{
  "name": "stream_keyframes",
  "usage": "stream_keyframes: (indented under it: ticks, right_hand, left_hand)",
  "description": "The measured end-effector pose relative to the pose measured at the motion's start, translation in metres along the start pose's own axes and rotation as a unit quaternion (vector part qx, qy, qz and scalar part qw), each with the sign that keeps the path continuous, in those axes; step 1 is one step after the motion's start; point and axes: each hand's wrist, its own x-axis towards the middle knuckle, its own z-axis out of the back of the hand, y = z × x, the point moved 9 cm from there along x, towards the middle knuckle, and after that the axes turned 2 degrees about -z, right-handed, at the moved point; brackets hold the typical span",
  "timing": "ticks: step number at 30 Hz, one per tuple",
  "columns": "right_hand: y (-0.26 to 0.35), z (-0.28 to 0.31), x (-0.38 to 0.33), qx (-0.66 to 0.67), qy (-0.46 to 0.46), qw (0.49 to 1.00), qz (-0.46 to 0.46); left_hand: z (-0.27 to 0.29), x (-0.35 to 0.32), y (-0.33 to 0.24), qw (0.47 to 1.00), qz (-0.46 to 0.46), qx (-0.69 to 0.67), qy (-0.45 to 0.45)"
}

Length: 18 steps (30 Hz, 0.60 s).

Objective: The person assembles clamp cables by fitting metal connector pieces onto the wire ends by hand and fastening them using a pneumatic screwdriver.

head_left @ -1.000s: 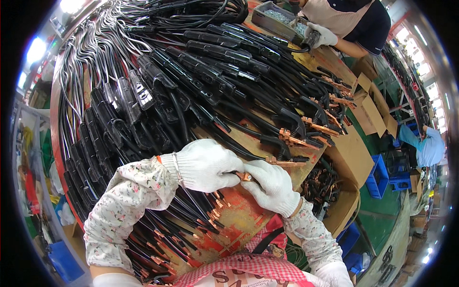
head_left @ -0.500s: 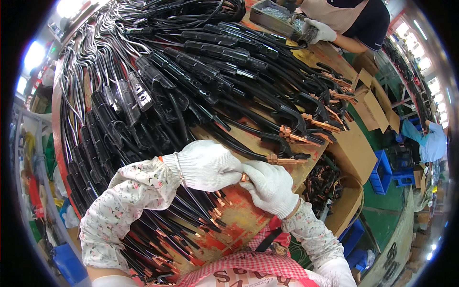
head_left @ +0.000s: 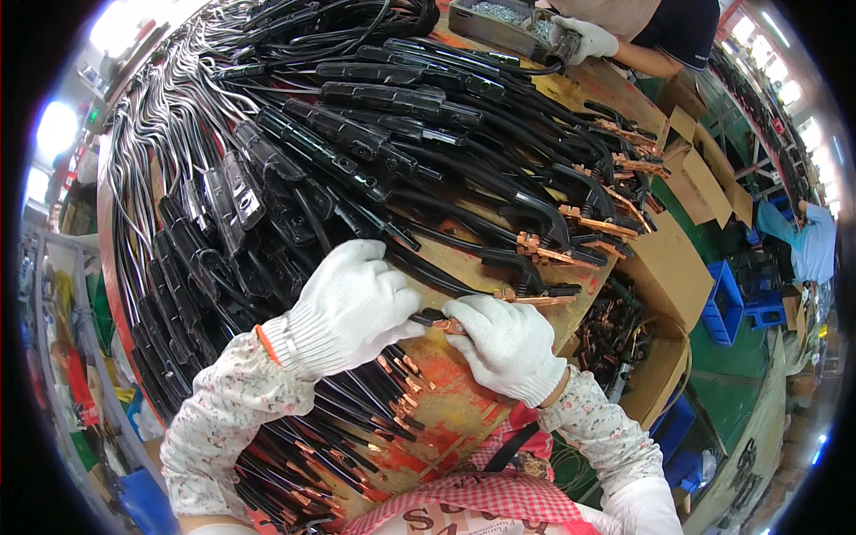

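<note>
In a white knit glove, my left hand point(head_left: 352, 308) is closed on a black cable point(head_left: 423, 316) just left of the table's middle. My right hand point(head_left: 506, 346), gloved the same way, pinches a small copper fitting point(head_left: 448, 325) where the cable ends. The fingers hide most of that joint. Just beyond my right hand lies a black-handled clamp with copper jaws point(head_left: 535, 297). Below my left hand, several loose black cables with bare copper ends point(head_left: 406, 406) fan out over the worn table point(head_left: 455, 392).
Bundled cables with black plastic housings point(head_left: 383, 98) cover the far and left table. At the right edge stands a cardboard box point(head_left: 655, 388) of black and copper parts. Across the table, a co-worker's gloved hand point(head_left: 588, 40) is beside a metal tray point(head_left: 499, 27) of small hardware.
My left hand has shifted left and turned, opening a gap from my right hand where the cable and copper fitting now show. My right hand has barely moved.
</note>
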Motion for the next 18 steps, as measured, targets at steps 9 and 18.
stream_keyframes:
  ticks: [9, 18]
  right_hand:
    - [0.003, -0.003, 0.008, 0.014, 0.001, 1.000, 0.025]
    - [0.001, -0.009, 0.009, 0.026, 0.006, 0.999, 0.019]
  left_hand:
    - [-0.012, -0.001, 0.001, 0.996, 0.034, -0.029, 0.081]
    - [-0.022, 0.001, 0.001, 0.991, 0.051, -0.005, 0.122]
